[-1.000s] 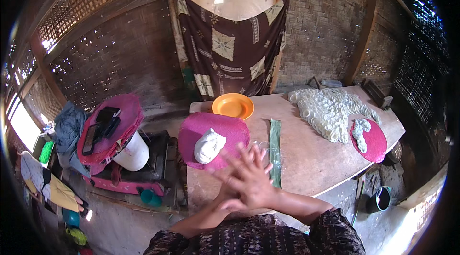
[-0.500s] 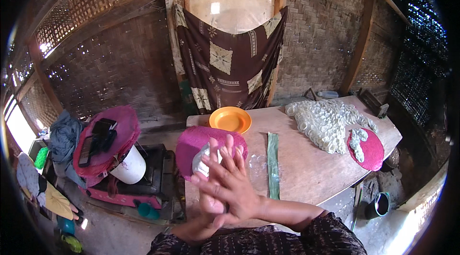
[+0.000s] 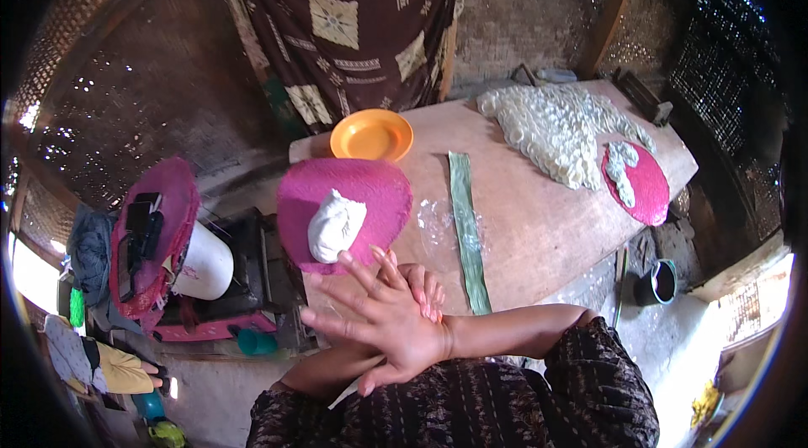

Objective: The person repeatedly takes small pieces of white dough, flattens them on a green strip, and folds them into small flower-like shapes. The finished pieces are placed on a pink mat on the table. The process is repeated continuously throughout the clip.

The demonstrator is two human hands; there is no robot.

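Bare wood lies at two o'clock past the green leaf strip (image 3: 468, 229); the pink tray (image 3: 370, 191) blocks twelve o'clock.

I'm at a wooden table (image 3: 539, 229) in a hut with woven bamboo walls (image 3: 522, 2); daylight pricks through the weave. Behind the table's far edge hangs a brown patterned cloth (image 3: 353, 19), under a bright opening. Left of the table the floor (image 3: 210, 381) drops away, crowded with a white bucket (image 3: 202, 263) and what may be a low stove, too dark to tell. Right of the table stands a slatted wall (image 3: 724, 53), and a small dark pot (image 3: 658, 281) sits below its edge.
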